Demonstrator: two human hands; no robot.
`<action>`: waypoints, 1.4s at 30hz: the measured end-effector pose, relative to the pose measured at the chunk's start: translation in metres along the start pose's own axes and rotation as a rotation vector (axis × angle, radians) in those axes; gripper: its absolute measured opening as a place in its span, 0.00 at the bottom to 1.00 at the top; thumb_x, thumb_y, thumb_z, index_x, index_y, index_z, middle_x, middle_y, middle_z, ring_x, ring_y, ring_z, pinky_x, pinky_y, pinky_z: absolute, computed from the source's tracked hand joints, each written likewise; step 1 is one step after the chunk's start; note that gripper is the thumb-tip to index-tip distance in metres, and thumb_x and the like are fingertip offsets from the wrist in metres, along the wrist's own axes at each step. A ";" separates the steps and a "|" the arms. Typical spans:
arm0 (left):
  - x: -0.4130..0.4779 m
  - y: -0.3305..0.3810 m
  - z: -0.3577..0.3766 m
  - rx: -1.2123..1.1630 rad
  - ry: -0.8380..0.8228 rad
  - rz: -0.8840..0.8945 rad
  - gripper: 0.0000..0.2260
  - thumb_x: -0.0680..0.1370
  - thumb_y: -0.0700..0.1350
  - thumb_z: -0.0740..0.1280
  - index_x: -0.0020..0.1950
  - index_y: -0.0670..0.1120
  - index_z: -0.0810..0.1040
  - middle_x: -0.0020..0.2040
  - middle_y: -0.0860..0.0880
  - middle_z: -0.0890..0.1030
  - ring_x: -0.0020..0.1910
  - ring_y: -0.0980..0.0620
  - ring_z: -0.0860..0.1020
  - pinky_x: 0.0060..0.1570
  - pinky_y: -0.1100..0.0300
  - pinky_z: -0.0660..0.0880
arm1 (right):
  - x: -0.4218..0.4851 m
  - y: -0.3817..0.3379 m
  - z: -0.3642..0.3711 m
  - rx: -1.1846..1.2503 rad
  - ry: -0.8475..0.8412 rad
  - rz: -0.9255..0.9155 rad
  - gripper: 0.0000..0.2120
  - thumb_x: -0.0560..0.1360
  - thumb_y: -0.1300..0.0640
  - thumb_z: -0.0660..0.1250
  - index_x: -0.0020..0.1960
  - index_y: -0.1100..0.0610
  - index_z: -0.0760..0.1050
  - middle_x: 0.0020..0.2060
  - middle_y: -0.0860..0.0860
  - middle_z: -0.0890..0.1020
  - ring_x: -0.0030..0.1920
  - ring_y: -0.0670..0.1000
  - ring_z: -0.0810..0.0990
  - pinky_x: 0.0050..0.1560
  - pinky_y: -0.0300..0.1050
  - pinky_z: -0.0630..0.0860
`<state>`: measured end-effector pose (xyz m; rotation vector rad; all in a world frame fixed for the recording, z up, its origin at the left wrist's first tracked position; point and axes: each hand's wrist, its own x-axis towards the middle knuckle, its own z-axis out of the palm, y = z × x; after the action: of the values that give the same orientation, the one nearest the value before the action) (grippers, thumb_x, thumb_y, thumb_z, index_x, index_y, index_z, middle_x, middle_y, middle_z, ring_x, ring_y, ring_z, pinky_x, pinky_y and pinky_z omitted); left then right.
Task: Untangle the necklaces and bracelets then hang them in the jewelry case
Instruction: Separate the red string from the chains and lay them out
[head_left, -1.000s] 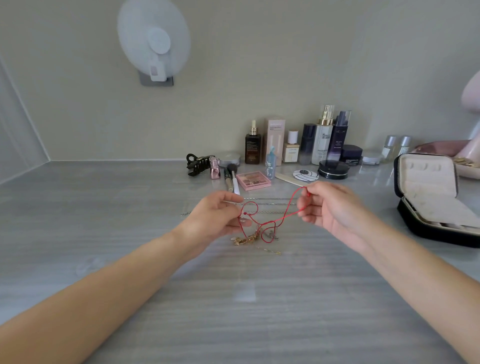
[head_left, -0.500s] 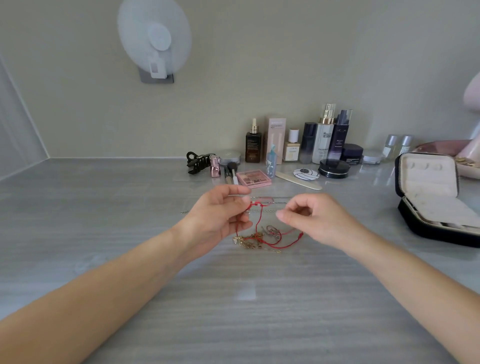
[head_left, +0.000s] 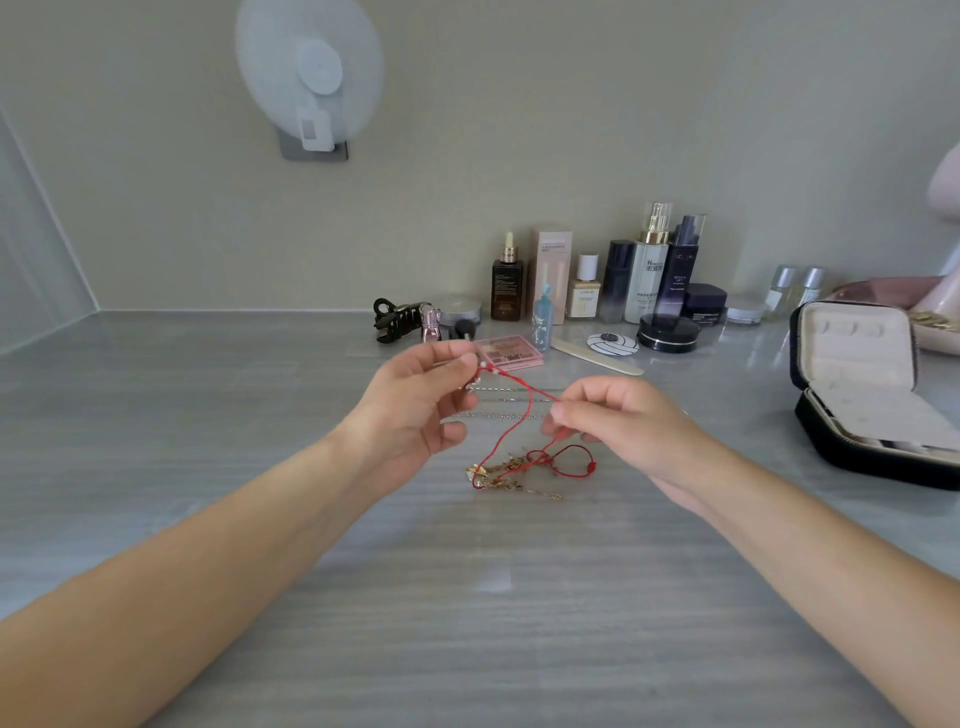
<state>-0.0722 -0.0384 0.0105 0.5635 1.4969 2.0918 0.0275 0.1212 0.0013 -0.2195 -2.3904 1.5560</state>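
Pinched between thumb and fingertips, the left hand (head_left: 410, 415) gripped one end of a red cord bracelet (head_left: 524, 415) just above the centre of the frame, its grip closed tight on the cord near a small pale bead. Slightly lower and to the right, the right hand (head_left: 623, 421) had its own grip closed on the same cord, thumb and forefinger nipped together around it. Between the two hands the red cord ran in a short slack span, and from there its strands dropped to the desk (head_left: 260, 467), where they looped into a small tangle of gold chains (head_left: 498, 473) lying just below the hands. Whether the cord was knotted into the gold pieces or merely lying across them could not be told. Behind the hands several thin silver chains (head_left: 509, 402) lay stretched flat and roughly parallel on the desk. At the right edge of the frame the jewelry case (head_left: 857, 395) stood open, dark outside and pale inside, well apart from the tangle. Along the wall in the upper middle stood a row of cosmetic bottles (head_left: 644, 275), with a pink eyeshadow palette (head_left: 511, 353) and a black hair claw (head_left: 395, 319) in front of them
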 end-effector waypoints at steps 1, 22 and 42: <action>-0.001 0.000 0.000 0.027 -0.016 -0.002 0.04 0.76 0.39 0.64 0.45 0.48 0.75 0.30 0.55 0.76 0.26 0.58 0.73 0.20 0.68 0.62 | 0.000 -0.001 -0.002 0.003 0.004 0.000 0.05 0.73 0.59 0.66 0.39 0.55 0.79 0.38 0.47 0.84 0.38 0.40 0.79 0.44 0.33 0.71; -0.007 -0.018 0.009 0.389 -0.175 0.059 0.09 0.77 0.43 0.63 0.38 0.44 0.77 0.26 0.54 0.72 0.30 0.54 0.72 0.39 0.62 0.69 | 0.000 -0.022 -0.028 0.533 0.250 -0.006 0.08 0.73 0.67 0.63 0.41 0.55 0.75 0.28 0.49 0.83 0.29 0.45 0.78 0.32 0.36 0.72; 0.007 -0.010 -0.016 0.686 -0.175 -0.081 0.06 0.73 0.34 0.69 0.43 0.45 0.80 0.33 0.53 0.82 0.32 0.59 0.79 0.34 0.66 0.74 | 0.004 -0.016 -0.081 0.860 0.530 -0.052 0.08 0.75 0.63 0.62 0.42 0.53 0.76 0.28 0.46 0.82 0.28 0.42 0.76 0.33 0.33 0.72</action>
<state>-0.0854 -0.0427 -0.0038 0.8809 2.0771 1.3877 0.0491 0.1859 0.0473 -0.3194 -1.1976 2.0184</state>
